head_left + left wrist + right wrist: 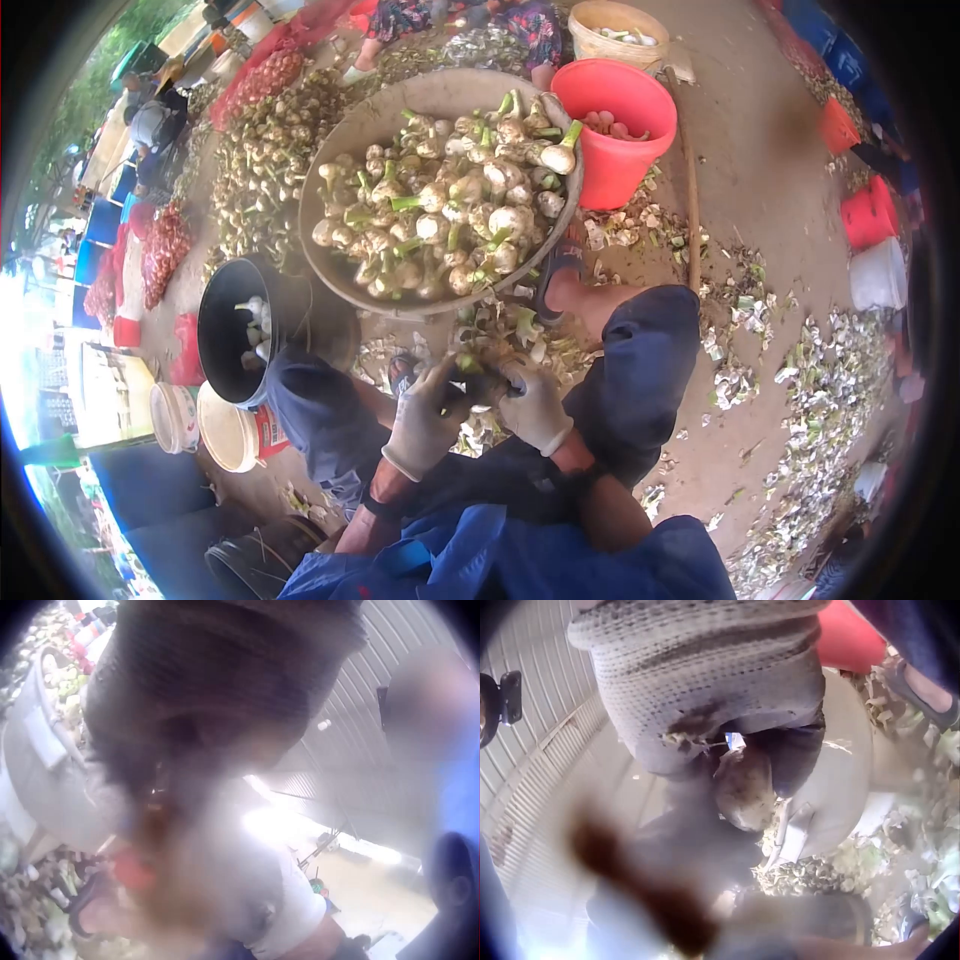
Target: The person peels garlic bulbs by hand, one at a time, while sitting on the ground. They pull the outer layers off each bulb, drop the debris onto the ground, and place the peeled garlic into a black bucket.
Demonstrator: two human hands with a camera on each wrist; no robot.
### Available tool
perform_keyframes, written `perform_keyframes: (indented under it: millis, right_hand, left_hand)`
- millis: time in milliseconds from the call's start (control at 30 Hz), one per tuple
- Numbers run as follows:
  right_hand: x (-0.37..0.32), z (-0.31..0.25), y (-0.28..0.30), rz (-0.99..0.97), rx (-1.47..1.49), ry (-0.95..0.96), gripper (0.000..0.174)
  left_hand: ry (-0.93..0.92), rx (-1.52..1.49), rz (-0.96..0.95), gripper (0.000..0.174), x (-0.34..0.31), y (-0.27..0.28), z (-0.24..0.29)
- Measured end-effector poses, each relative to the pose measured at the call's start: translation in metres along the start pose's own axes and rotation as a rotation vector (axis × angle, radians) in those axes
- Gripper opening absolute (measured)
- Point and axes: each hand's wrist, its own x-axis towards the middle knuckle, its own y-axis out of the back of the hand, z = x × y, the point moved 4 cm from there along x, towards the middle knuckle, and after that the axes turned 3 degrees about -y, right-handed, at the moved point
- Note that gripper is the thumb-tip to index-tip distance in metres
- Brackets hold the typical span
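A pale, dirt-specked garlic bulb [746, 799] is pinched in the whitish-gloved right hand [535, 410], near the round greyish basin [368, 122]; whether the whitish-gloved left hand's [422, 420] fingers are clamped cannot be told.

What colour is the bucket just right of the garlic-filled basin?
Red; the bucket shows best in the head view.

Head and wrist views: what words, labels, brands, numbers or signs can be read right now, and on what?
No text can be read in any view.
Red label on the cream-white bucket near the black bucket: any printing is too small and blurred to read.
Leftmost white bucket: any markings are too small to tell.
Gloved left hand, gloved right hand and garlic-filled basin: no readable lettering.
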Motion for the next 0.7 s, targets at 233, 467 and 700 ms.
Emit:
perform_keyframes:
  millis: [233, 467, 700]
  right_hand:
    - [0.0, 0.031, -0.019, 0.145, 0.326, -0.214, 0.032]
    - [0.0, -0.012, -0.004, 0.02, -0.026, 0.032, 0.017]
    - [-0.005, -0.052, -0.004, -0.141, -0.101, 0.152, 0.011]
  left_hand:
    - [0.046, 0.437, -0.073, 0.082, 0.003, -0.018, 0.001]
    - [-0.129, 0.27, -0.136, 0.085, -0.006, -0.001, -0.007]
    - [0.081, -0.527, -0.264, 0.054, -0.017, 0.039, -0.017]
